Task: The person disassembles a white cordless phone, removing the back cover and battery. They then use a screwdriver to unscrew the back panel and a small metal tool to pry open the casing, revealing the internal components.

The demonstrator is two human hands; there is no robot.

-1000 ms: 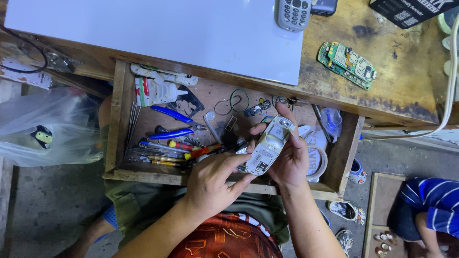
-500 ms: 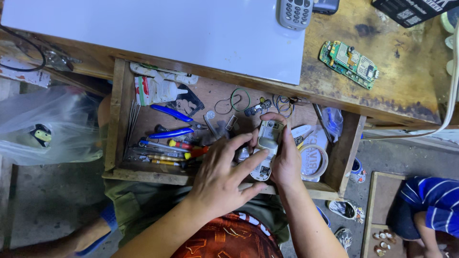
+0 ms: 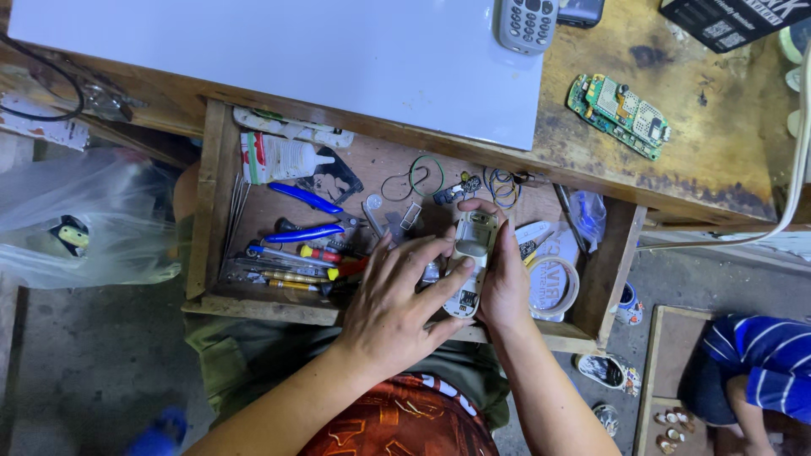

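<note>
In the head view, both hands meet over the open wooden drawer [image 3: 209,203] of the desk [image 3: 718,160], around a small pale phone body [image 3: 471,253]. The right hand [image 3: 505,283] is clamped on it, cradling its right edge with the fingers curled over the top end, while the left hand [image 3: 397,300] lies spread across it from the left, fingers splayed and fingertips pressing its face, not closed round it. A second ago the phone body was lifted and tilted toward the right; half a second ago it had come lower, and now it stands nearly upright above the drawer's front rail, with the left hand covering more of it. In the drawer, blue-handled pliers [image 3: 306,199] and screwdrivers [image 3: 291,277] lie left of the hands, a roll of tape [image 3: 553,287] just right of them. On the desk lie a white sheet [image 3: 296,51], a grey keypad phone [image 3: 525,21] and a green circuit board [image 3: 619,114], all unmoved.
</note>
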